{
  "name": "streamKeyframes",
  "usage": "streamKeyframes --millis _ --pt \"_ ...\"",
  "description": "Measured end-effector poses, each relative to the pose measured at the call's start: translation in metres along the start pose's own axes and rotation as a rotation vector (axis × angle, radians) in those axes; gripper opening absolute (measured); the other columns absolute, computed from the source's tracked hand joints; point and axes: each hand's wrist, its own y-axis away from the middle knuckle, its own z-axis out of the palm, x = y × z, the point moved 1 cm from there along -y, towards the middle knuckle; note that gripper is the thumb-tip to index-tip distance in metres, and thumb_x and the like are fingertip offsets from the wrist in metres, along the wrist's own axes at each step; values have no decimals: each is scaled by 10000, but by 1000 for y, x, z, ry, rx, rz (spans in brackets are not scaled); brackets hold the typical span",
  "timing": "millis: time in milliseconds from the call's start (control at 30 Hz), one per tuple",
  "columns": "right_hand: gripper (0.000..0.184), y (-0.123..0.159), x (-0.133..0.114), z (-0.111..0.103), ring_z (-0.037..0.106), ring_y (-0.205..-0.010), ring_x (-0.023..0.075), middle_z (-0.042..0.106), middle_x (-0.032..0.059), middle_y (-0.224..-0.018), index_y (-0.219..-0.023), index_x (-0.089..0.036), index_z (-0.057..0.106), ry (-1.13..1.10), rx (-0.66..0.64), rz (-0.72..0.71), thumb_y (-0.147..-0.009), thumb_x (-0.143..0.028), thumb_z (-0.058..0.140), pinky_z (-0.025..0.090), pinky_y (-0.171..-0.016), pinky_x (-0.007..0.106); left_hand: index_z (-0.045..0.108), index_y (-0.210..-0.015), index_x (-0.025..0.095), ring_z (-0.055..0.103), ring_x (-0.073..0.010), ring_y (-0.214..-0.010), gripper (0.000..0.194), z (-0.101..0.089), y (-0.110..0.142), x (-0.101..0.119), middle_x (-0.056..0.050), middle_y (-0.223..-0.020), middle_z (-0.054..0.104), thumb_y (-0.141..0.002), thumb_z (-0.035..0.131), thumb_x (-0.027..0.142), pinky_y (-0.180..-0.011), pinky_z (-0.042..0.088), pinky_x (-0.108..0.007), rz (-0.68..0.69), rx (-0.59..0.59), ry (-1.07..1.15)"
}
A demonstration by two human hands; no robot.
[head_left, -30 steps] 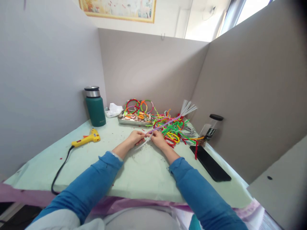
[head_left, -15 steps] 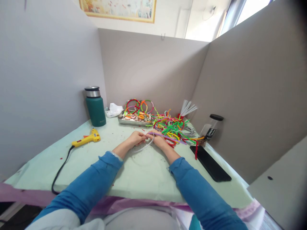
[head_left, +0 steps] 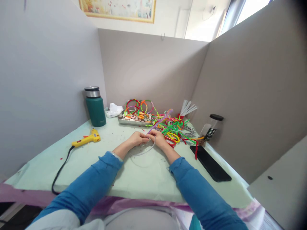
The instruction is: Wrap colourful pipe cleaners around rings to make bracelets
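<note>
The left hand [head_left: 138,138] pinches a thin pale band [head_left: 144,154] that curves toward six o'clock; the right hand [head_left: 157,138], fingertips touching the left's, pinches a purple strip [head_left: 157,124] rising toward one o'clock. From the hands, a tangled pile of coloured strips [head_left: 177,127] spreads at two o'clock, a metal tray [head_left: 134,122] sits at twelve and a yellow glue gun [head_left: 86,139] lies at nine.

Grey partitions [head_left: 153,64] border a table [head_left: 144,179]; above show a pale wall [head_left: 165,16] (a gilt-framed picture [head_left: 120,9] there) and bright window [head_left: 251,11].
</note>
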Motion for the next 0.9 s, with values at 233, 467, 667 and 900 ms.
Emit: streamKeyframes --millis 233,467,667,900 --pt "268 0 2 1 414 -557 107 459 -26 -526 -619 -153 571 -22 -13 21 -738 -394 564 326 -535 225 645 -636 118 316 -55 -358 350 1 -1 0 55 -374 391 -660 614 467 -393 211 -205 13 68 -52" --pt "265 -1 2 1 416 -562 111 448 -26 -519 -626 -155 565 -12 4 24 -745 -391 552 323 -534 225 655 -595 123 332 -68 -387 356 1 0 3 43 -376 398 -680 591 462 -420 233 -213 40 133 -154" --pt "251 0 -1 2 438 -573 115 481 -19 -548 -657 -155 594 -32 2 22 -739 -390 564 341 -542 228 659 -584 134 344 -80 -395 341 1 0 4 38 -381 396 -696 569 443 -435 252 -220 24 146 -199" --pt "217 1 -5 2 470 -585 114 555 -9 -613 -717 -156 629 -65 -7 22 -715 -370 597 367 -562 233 652 -570 140 364 -90 -388 300 1 4 11 31 -370 406 -699 546 389 -437 273 -223 -41 172 -214"
